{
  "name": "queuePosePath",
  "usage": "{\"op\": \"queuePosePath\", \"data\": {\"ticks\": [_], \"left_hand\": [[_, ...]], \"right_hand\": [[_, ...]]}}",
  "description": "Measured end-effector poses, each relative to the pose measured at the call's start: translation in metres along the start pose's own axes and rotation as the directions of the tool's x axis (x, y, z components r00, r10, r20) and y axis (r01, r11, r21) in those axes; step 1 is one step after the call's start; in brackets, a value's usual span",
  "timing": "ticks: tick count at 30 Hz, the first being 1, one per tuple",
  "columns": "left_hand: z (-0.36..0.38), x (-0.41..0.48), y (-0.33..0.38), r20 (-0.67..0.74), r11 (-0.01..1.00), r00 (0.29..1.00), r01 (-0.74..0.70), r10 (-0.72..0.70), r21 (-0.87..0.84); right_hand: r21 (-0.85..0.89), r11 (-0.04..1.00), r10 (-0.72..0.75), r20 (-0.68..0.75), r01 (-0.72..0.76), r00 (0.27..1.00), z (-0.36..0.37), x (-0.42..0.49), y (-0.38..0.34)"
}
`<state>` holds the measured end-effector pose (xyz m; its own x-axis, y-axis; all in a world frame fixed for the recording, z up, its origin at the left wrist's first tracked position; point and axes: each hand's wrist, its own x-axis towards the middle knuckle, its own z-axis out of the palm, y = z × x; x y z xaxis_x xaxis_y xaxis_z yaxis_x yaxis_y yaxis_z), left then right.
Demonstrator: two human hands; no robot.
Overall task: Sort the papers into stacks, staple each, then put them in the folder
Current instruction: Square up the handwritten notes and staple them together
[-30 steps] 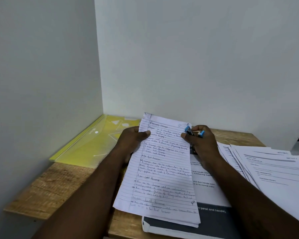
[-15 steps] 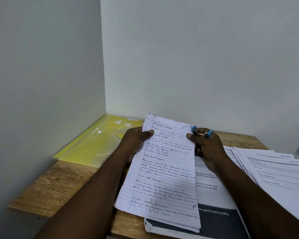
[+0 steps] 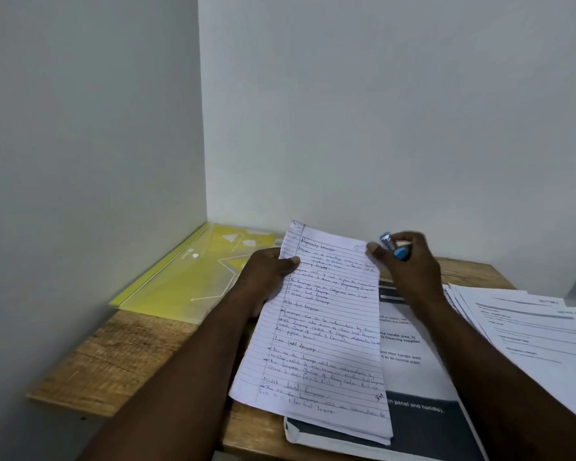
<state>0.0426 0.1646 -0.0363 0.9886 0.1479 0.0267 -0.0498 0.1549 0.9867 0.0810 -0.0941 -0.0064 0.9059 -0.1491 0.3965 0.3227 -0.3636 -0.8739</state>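
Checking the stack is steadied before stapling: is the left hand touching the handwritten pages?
Touching. The head view shows the left hand gripping the handwritten pages at their left edge, thumb over the top sheet.

Material of table (image 3: 120, 357): wood, pale brown, dark-streaked grain, matt, looks rough.
The folder (image 3: 187, 281): yellow plastic, translucent, smooth, slight sheen, white printed shapes.
The papers (image 3: 323, 327): thin lined paper, matt, handwriting in blue ink, edges a little curled.
The stapler (image 3: 394, 246): blue plastic ends, shiny metal middle; blurred, finer finish not readable.
The printed sheets (image 3: 529, 331): plain white paper, matt, smooth.
The booklet (image 3: 423, 424): paper cover, dark grey and white print, smooth; gloss uncertain.
The walls (image 3: 379, 111): painted, even, matt.
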Motion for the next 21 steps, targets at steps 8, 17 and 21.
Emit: {"op": "queuePosePath", "data": {"ticks": [8, 17, 21], "left_hand": [[0.006, 0.001, -0.003, -0.001, 0.974, 0.994, -0.103, 0.105, 0.202], [0.009, -0.009, 0.004, -0.067, 0.851, 0.953, -0.231, 0.296, 0.472], [0.009, -0.011, 0.004, -0.068, 0.744, 0.925, -0.256, 0.375, 0.617]], "right_hand": [[-0.29, 0.9, -0.178, 0.434, 0.325, 0.883, -0.004, 0.022, -0.058], [-0.478, 0.41, -0.337, 0.712, 0.777, 0.616, 0.046, 0.036, -0.12], [-0.488, 0.18, -0.311, 0.795, 0.854, 0.521, 0.058, 0.04, -0.132]]}}
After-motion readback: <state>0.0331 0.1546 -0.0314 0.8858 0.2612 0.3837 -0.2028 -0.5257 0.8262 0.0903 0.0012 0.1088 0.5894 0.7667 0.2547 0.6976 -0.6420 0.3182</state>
